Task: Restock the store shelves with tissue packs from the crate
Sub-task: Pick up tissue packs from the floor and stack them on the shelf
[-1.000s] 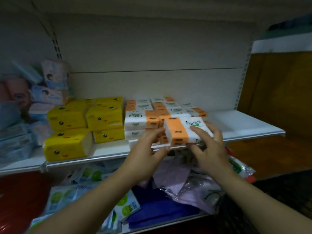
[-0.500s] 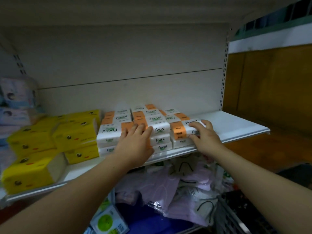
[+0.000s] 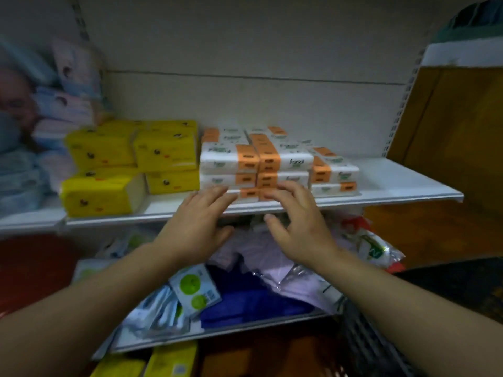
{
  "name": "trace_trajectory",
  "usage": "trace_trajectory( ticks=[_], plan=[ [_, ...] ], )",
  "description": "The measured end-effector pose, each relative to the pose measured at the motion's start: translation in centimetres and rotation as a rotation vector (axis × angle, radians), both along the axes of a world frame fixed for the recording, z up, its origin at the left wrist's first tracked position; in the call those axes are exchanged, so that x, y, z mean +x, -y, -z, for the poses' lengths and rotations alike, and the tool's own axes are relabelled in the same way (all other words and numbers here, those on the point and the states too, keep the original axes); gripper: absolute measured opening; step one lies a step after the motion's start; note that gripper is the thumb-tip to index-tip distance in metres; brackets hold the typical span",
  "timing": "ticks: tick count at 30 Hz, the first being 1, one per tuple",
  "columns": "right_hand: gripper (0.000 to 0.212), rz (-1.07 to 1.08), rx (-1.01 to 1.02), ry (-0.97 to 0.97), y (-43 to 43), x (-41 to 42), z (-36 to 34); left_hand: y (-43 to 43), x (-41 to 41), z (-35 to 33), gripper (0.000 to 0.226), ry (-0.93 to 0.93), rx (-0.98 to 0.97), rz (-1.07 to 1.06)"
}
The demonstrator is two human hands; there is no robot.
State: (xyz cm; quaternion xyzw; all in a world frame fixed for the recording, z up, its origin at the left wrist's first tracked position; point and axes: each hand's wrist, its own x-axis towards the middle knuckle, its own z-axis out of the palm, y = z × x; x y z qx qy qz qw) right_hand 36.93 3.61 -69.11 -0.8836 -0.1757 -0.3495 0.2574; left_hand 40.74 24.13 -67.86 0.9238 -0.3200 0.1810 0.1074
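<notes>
White-and-orange tissue packs (image 3: 283,161) stand in stacked rows on the white shelf (image 3: 402,183). My left hand (image 3: 196,227) and my right hand (image 3: 299,227) hover side by side at the shelf's front edge, fingers spread and holding nothing. Their fingertips reach the bottom front packs of the stack; the frame is too blurred to show whether they touch. A dark crate (image 3: 375,346) shows at the bottom right, between my forearms, its contents hidden.
Yellow tissue packs (image 3: 130,164) are stacked left of the orange ones, with pastel packs (image 3: 62,110) beyond them. The shelf below holds wipes packets (image 3: 196,289), blue cloth and plastic bags. Bare shelf surface lies right of the stack. A brown wooden panel (image 3: 457,131) stands at right.
The pack I carried a second ago now sits on the right of the stack. Both hands have let go and drawn back from the packs to the shelf's front edge.
</notes>
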Motion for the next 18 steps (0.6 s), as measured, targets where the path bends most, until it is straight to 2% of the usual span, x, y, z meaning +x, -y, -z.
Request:
trace_trajectory(
  ticks=[7, 11, 14, 16, 18],
  plan=[
    [0.038, -0.27, -0.072, -0.378, -10.7, -1.4, 8.5, -9.5, -4.8, 9.4, 0.059, -0.216, -0.186, -0.182],
    [0.035, -0.317, -0.152, -0.751, -13.7, -1.2, 15.9, -12.2, -7.1, 17.2, 0.056, -0.515, -0.258, -0.348],
    [0.042, -0.33, -0.227, -1.025, -14.8, -1.0, 21.0, -13.1, -8.4, 22.3, 0.058, -0.687, -0.263, -0.45],
    [0.048, -0.319, -0.257, -1.15, -15.0, -0.9, 23.9, -13.4, -8.9, 24.8, 0.062, -0.796, -0.267, -0.494],
    [0.049, -0.291, -0.262, -1.227, -15.0, -0.6, 26.2, -13.6, -8.9, 26.4, 0.057, -0.867, -0.281, -0.535]
  ],
)
